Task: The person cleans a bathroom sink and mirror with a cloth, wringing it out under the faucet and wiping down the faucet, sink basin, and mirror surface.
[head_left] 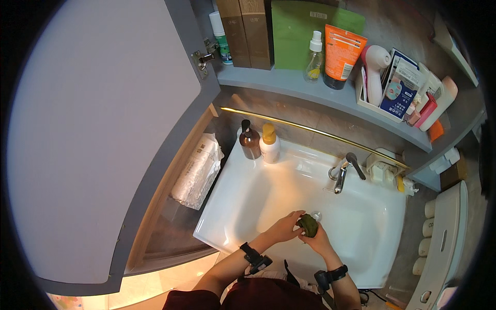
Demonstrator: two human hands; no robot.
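Note:
Over the white sink basin [258, 191], both hands meet around a small dark green lump [309, 224] that looks like a sponge or a bar of soap. My left hand [285, 228] curls against its left side. My right hand [316, 240] cups it from below and from the right. Both wrists wear black bands. The drain [316, 215] lies just beyond the green lump. The chrome tap [345, 171] stands at the back of the basin, and no water is seen running.
A brown pump bottle [250, 141] and a white bottle with a yellow cap [269, 144] stand on the basin's back left corner. An open grey cabinet door [98, 129] fills the left. A shelf [289, 82] above holds bottles, an orange tube and boxes. A toilet [447, 243] is at the right.

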